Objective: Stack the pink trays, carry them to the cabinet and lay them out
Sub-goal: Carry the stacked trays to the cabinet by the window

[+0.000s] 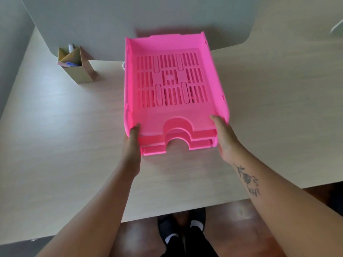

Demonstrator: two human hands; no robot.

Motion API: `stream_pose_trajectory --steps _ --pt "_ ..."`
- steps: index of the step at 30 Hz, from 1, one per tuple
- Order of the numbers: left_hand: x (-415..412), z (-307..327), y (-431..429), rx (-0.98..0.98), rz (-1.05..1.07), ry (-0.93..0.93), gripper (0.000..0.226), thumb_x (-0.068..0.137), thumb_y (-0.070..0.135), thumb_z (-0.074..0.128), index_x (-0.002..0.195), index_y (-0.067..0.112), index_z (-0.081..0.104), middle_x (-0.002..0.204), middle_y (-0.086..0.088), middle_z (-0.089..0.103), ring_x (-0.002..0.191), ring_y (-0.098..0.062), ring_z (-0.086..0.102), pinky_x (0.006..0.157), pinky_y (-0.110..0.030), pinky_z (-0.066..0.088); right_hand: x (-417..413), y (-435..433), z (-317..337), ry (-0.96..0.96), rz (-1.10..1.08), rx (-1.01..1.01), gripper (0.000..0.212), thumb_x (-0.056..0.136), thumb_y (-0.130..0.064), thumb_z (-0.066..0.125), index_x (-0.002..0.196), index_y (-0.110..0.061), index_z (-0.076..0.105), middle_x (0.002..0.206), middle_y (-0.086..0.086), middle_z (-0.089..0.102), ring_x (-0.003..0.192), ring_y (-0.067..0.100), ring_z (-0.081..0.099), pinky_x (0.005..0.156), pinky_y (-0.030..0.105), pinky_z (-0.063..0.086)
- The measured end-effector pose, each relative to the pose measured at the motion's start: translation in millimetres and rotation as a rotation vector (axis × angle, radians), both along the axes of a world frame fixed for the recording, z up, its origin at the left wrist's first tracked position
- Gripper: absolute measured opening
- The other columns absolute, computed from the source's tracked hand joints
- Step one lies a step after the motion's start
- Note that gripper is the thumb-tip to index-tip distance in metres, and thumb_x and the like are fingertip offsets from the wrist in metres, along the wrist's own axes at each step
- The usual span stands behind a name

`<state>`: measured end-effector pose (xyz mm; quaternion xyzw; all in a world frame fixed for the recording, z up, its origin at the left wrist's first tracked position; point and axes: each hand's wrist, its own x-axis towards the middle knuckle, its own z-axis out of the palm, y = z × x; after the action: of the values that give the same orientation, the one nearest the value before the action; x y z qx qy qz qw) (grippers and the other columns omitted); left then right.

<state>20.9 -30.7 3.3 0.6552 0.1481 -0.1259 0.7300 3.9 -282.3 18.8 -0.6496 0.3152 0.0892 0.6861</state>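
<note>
on the pale wood surface [74, 138], three nested pink trays [172, 108] sit stacked near the divider. left hand [132, 143] and right hand [225, 138] clamp the front corners of the stack from outside, thumbs on the top rim. likely light, stiff moulded plastic with smooth, slippery walls; grip low so the bottom tray cannot drop free.

- The pink trays [174, 86] look like moulded plastic, smooth with a slight sheen, their bases pierced by slots.
- The desk [65, 136] has a pale wood-grain finish, matt and smooth, like laminate.
- The pen holder [78, 65] at far left appears to be folded brown cardboard, matt.
- The divider panel [111, 19] at the far edge looks grey and matt.
- The floor [241, 229] nearest is reddish-brown and glossy, with soft reflections.
</note>
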Motion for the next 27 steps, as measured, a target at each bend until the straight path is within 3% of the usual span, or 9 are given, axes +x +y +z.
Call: stream_pose_trajectory --steps 6,12,16,20,27 --pt "16 24 5 -0.087 0.091 0.066 0.063 0.078 0.057 0.054 0.127 0.019 0.061 0.115 -0.017 0.072 0.104 -0.039 0.068 0.091 -0.063 0.051 8 1 27 -0.008 -0.033 0.052 0.068 0.068 -0.067 0.063 0.125 -0.031 0.062 0.12 0.009 0.071 0.11 0.033 0.067 0.098 0.057 0.049" --pt "15 63 3 -0.131 0.162 0.015 0.056 0.082 0.053 0.052 0.124 0.018 0.062 0.114 -0.02 0.072 0.101 -0.041 0.069 0.088 -0.066 0.051 24 -2 67 -0.09 -0.013 0.057 0.066 0.065 -0.067 0.064 0.121 -0.032 0.065 0.116 0.008 0.073 0.104 0.034 0.07 0.094 0.06 0.053" --pt "13 103 1 -0.147 0.251 -0.047 0.054 0.082 0.053 0.054 0.122 0.019 0.063 0.113 -0.017 0.073 0.1 -0.039 0.07 0.09 -0.063 0.052 37 -4 103 -0.189 0.111 0.102 0.054 0.079 -0.057 0.057 0.124 -0.027 0.063 0.113 0.016 0.074 0.098 0.037 0.073 0.083 0.064 0.056" --pt "5 145 -1 -0.158 0.342 -0.139 0.057 0.08 0.057 0.056 0.124 0.022 0.062 0.116 -0.017 0.072 0.103 -0.04 0.069 0.091 -0.065 0.051 57 -7 141 -0.265 0.263 0.149 0.056 0.075 -0.061 0.056 0.121 -0.03 0.065 0.114 0.016 0.074 0.099 0.037 0.073 0.084 0.066 0.054" --pt "-62 211 6 -0.127 0.629 -0.258 0.037 0.087 0.051 0.053 0.11 0.025 0.065 0.109 -0.014 0.075 0.099 -0.036 0.071 0.091 -0.061 0.052 66 21 198 -0.275 0.549 0.229 0.058 0.069 -0.065 0.056 0.116 -0.032 0.066 0.117 0.012 0.072 0.102 0.034 0.071 0.078 0.059 0.057"
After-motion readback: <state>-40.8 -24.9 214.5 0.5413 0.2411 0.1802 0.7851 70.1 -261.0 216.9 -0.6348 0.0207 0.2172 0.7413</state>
